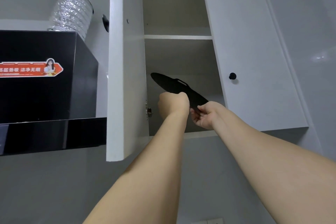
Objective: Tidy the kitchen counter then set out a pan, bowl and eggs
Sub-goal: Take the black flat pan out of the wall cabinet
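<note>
Both hands raised into the cupboard [179, 54], left hand [173, 102] and right hand [207, 116] each gripping the black pan [181, 87]

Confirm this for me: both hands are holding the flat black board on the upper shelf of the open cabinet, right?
Not quite. In the head view both the left hand and right hand hold the flat black board, but it sits in the lower compartment of the open cabinet, beneath the shelf.
</note>
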The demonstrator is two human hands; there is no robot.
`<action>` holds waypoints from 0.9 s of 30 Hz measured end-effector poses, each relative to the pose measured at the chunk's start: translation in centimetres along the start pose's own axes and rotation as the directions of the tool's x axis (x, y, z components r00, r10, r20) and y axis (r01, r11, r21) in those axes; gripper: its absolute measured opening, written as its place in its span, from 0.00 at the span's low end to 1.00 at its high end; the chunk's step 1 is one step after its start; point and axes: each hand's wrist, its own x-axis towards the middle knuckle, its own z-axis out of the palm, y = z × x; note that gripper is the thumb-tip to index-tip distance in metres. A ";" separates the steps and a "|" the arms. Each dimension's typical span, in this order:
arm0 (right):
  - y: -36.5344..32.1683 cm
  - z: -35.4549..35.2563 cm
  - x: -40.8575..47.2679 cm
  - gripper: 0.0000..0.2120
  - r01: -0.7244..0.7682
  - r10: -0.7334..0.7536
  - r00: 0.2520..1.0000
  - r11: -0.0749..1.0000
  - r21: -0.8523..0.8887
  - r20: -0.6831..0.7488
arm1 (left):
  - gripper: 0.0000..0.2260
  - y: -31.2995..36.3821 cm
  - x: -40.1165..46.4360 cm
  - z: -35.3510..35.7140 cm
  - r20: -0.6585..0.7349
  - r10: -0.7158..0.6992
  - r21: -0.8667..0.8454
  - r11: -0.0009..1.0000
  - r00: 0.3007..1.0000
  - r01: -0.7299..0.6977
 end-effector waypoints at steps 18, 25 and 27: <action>0.6 0.8 -7.1 0.04 -0.038 0.031 0.999 0.987 0.159 0.041 | 0.07 4.2 -6.7 -4.5 0.044 0.246 0.259 0.933 0.968 -0.249; 0.3 1.8 -10.8 0.06 -0.001 -0.010 0.997 0.990 0.142 0.074 | 0.11 6.6 -9.2 -6.9 0.071 0.257 0.202 0.942 0.964 -0.266; 0.4 2.3 -12.0 0.07 0.018 -0.030 0.996 0.992 0.128 0.090 | 0.13 7.2 -9.8 -7.7 0.078 0.265 0.197 0.941 0.961 -0.276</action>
